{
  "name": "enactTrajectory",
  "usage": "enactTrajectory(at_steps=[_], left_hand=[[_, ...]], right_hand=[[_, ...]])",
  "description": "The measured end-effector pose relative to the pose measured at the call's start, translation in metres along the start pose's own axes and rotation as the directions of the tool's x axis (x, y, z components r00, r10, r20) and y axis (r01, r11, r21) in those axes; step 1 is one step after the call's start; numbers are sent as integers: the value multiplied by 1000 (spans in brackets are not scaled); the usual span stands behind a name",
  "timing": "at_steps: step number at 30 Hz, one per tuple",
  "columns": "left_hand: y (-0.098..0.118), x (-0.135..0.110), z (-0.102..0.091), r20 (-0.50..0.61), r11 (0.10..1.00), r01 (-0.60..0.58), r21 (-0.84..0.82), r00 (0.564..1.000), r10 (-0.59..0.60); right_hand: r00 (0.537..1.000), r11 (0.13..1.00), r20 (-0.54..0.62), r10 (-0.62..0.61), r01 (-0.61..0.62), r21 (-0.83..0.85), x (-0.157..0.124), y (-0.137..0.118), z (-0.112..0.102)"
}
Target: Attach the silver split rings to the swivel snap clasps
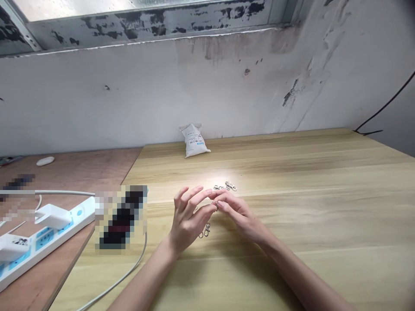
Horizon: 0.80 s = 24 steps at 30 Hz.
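My left hand (188,218) and my right hand (238,214) meet fingertip to fingertip just above the light wooden table (292,207). Together they pinch a tiny metal piece (215,203), too small to name. The left hand's other fingers are spread upward. A small silver clasp (205,230) lies on the table right below the left hand. A little heap of the same silver clasps (226,186) rests just beyond the fingertips.
A small white pouch (194,140) leans against the wall at the back. To the left, a white power strip (39,235) with plugs and a cable (123,276) lies on a brown table (81,168). A pixelated dark object (121,216) sits at the seam.
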<state>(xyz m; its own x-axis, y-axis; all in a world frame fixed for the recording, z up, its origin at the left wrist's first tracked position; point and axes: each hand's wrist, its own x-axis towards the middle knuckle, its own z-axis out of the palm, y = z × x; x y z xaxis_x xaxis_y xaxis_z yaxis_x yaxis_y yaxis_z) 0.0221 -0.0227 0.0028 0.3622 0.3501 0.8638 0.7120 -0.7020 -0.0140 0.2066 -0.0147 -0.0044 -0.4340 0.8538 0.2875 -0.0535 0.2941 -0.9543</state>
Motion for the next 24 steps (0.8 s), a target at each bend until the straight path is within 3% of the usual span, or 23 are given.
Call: enactTrajectory(at_steps=[5, 11, 13, 16, 19, 24], left_hand=[[-4, -3, 5, 49, 999, 46, -23, 998, -45], [-6, -4, 5, 198, 973, 221, -72, 959, -204], [-6, -4, 4, 273, 930, 354, -100, 908, -317], [-7, -4, 5, 398, 805, 569, -168, 786, -473], [-9, -5, 8, 481, 668, 705, -241, 684, -549], [-11, -6, 11, 522, 555, 781, -287, 613, -593]], right_hand=[[993, 963, -72, -99, 77, -258, 0, 7, -1], [916, 689, -105, -388, 212, -693, 0, 15, 0], [888, 622, -123, -442, 205, -756, 0, 16, 1], [860, 542, -134, -493, 184, -820, 1, 16, 1], [846, 472, -96, -524, 195, -860, 1, 15, 3], [839, 399, -13, -545, 245, -884, 2, 13, 9]])
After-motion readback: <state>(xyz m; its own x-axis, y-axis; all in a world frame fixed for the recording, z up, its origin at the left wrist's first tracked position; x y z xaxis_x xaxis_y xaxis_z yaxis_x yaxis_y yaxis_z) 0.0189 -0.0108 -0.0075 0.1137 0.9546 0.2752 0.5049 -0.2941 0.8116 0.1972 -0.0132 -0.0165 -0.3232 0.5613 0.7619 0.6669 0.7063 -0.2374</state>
